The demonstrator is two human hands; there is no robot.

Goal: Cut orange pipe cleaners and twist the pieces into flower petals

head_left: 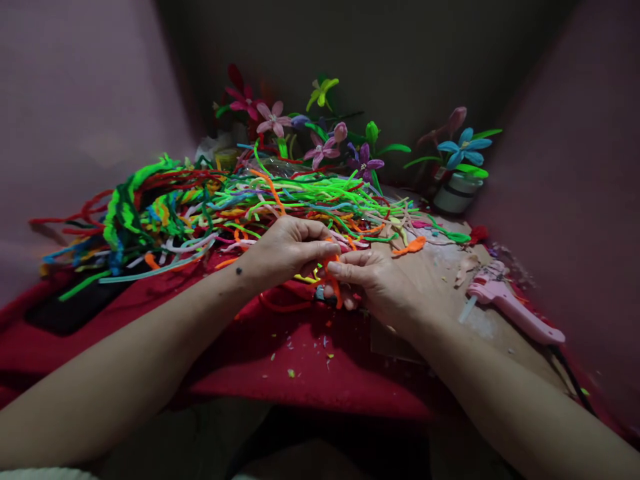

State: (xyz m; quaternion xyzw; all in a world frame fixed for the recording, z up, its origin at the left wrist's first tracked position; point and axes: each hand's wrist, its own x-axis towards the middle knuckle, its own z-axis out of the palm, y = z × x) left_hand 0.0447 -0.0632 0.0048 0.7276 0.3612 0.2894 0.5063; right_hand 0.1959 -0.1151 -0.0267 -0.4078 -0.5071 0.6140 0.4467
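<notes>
Orange fuzzy stem [339, 292] above red cloth [310, 377], pinched between thumb and fingers of left hand [287, 250] and right hand [387, 283] alike; exact contact partly hidden, probably firm. Possible faults: slipping or crooked bending, from unequal pressure in the two pinches; snagging, from loose strands of the coloured stem pile [305, 193] just beyond; a burn to the right forearm, from glue gun [517, 311] nearby, if hot.
</notes>
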